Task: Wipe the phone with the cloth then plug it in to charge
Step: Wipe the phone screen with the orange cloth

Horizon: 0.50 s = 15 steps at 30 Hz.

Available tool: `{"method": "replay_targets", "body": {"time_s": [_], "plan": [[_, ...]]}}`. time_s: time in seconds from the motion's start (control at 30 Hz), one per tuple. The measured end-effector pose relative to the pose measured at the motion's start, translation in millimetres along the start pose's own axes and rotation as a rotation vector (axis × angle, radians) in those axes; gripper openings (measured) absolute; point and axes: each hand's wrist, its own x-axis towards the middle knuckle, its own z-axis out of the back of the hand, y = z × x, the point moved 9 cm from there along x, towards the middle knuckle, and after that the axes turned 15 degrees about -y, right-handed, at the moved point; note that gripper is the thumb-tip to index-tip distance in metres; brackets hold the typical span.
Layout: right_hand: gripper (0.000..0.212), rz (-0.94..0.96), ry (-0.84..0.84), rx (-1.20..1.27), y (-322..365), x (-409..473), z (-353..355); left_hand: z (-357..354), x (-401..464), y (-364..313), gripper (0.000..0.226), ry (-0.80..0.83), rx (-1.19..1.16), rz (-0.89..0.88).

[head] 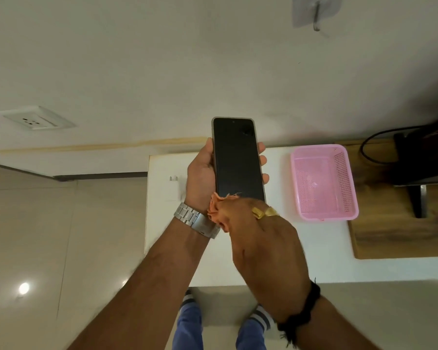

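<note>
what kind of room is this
Probably a room at home: a wall socket above tiled floor, a white table holding a pink basket, and a wall hook.

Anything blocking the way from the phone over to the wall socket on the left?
Nothing visible does. The phone is held up in the left hand, and bare wall lies between it and the wall socket. The charger lies unplugged on the white table.
</note>
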Motion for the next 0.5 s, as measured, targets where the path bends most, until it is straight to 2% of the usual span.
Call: {"method": "replay_targets", "body": {"time_s": [0.07,0.17,0.23,0.3,0.37,0.43,0.5], "plan": [[0.045,0.108,-0.157,0.042,-8,2,11,2,2,-4,0.073,0.012,-0.010,-0.026],[0.028,0.000,-0.063,0.003,-38,-2,8,2,3,-14,0.073,0.069,-0.029,-0.054],[0.036,-0.001,-0.149,-0.007,-27,0,10,-1,3,-10,0.074,0.087,-0.035,-0.037],[0.038,0.084,-0.198,0.004,-13,9,11,-3,5,-4,0.074,0.101,-0.044,-0.013],[0.030,0.094,-0.093,0.021,-22,29,8,-4,6,-1,0.070,0.117,-0.043,0.012],[0.014,-0.028,-0.005,-0.051,-49,58,12,-4,6,1,0.066,0.128,-0.042,0.049],[0.010,-0.090,0.035,-0.103,-59,71,10,0,9,1,0.063,0.091,-0.019,0.034]]}}
